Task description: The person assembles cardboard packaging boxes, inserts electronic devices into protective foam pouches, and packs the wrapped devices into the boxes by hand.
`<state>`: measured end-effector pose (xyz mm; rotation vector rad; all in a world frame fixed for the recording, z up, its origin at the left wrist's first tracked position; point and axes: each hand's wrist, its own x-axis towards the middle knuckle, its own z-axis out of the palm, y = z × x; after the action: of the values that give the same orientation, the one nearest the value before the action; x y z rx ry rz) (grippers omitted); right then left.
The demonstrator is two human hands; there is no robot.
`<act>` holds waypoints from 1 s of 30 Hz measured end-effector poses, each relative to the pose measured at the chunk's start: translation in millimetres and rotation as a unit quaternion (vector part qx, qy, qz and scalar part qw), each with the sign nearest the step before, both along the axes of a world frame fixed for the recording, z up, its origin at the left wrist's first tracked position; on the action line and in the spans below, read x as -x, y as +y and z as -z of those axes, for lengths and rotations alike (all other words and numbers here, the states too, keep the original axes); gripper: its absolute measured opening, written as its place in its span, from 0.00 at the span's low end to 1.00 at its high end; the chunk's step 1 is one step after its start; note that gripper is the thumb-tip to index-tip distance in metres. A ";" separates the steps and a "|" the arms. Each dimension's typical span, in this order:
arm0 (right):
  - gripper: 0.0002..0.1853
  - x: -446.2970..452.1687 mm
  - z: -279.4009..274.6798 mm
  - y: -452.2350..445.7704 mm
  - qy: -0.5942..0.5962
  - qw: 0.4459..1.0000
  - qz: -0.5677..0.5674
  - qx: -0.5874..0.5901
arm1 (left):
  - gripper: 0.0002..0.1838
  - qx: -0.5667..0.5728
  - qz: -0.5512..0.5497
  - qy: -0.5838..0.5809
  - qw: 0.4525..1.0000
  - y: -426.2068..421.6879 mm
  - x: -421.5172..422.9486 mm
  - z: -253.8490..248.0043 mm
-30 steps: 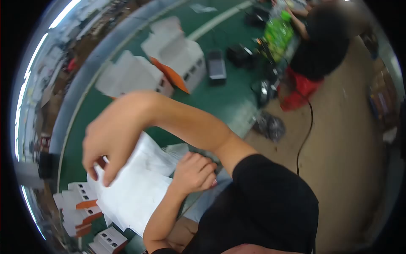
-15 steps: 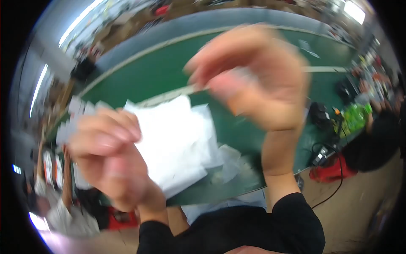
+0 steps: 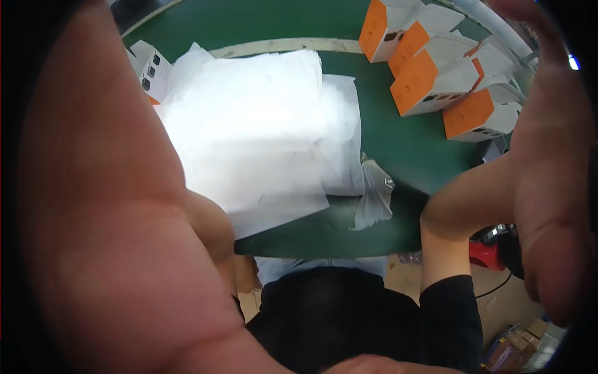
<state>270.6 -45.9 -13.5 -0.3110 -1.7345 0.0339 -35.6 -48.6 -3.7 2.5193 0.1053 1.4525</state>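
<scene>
My left hand (image 3: 118, 249) is raised very close to the camera and fills the left side; its fingers run out of view. At the right edge my right hand (image 3: 554, 168) is also raised close to the camera. Its thumb points down, apart from a finger at the top, and nothing shows between them. Below and between the hands lies a stack of white sheets (image 3: 249, 124) on the green table (image 3: 405, 159). A crumpled clear plastic bag (image 3: 375, 193) lies beside the stack's right corner, near the front edge.
Several orange-and-white cartons (image 3: 430, 78) with raised flaps stand at the back right. Another white carton (image 3: 151, 71) is partly hidden behind the stack at left. Below the table at right are a red object (image 3: 486, 255), a black cable and brown boxes (image 3: 520, 349) on the floor.
Both hands have come up from above the table toward the camera and spread to the sides. The view has shifted, and orange-and-white cartons now show at the back right.
</scene>
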 end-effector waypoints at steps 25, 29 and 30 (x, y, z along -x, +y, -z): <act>0.08 64.0 -34.5 -12.9 -0.098 0.987 -0.008 0.130 | 0.09 -0.016 -0.030 -0.139 0.990 18.0 -32.9 -19.7; 0.08 62.7 -33.3 -10.8 -0.103 0.986 0.009 0.131 | 0.09 0.001 -0.036 -0.111 0.993 18.7 -30.4 -19.8; 0.08 61.9 -33.7 -10.7 -0.109 0.986 0.013 0.128 | 0.09 0.003 -0.038 -0.106 0.994 18.8 -29.5 -19.9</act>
<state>208.8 -56.6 20.3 -0.5415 -1.9459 0.2122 -6.1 -29.8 16.2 2.3633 0.1702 1.7352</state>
